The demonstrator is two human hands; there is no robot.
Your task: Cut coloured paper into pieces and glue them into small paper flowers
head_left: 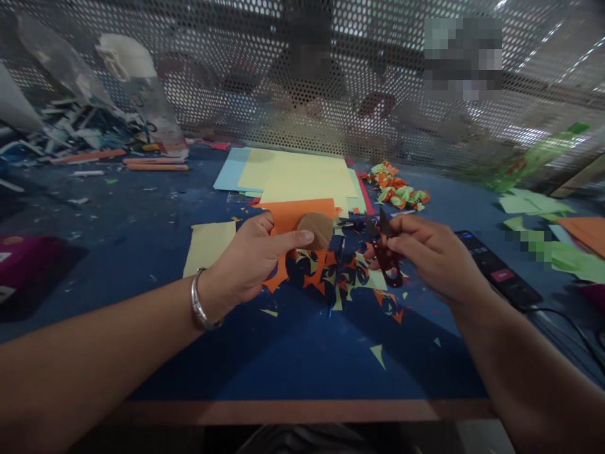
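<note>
My left hand (255, 252) pinches a sheet of orange paper (297, 211) together with a round brown disc (317, 231), the thumb lying on the disc. My right hand (420, 249) grips a pair of dark scissors (385, 252), the blades parted and pointing up and away. The blades are to the right of the paper, apart from it. Under and between both hands lie many cut scraps (314, 280) of orange and pale yellow-green paper. A thin blue pen-like stick (336, 284) lies among them.
Behind are stacked coloured sheets (302, 170) and a pile of crumpled paper pieces (399, 189). A water bottle (155, 104) stands at back left, before a perforated metal screen (312, 69). At right lie a phone (498, 268) and cable; at left, a purple box (28, 265).
</note>
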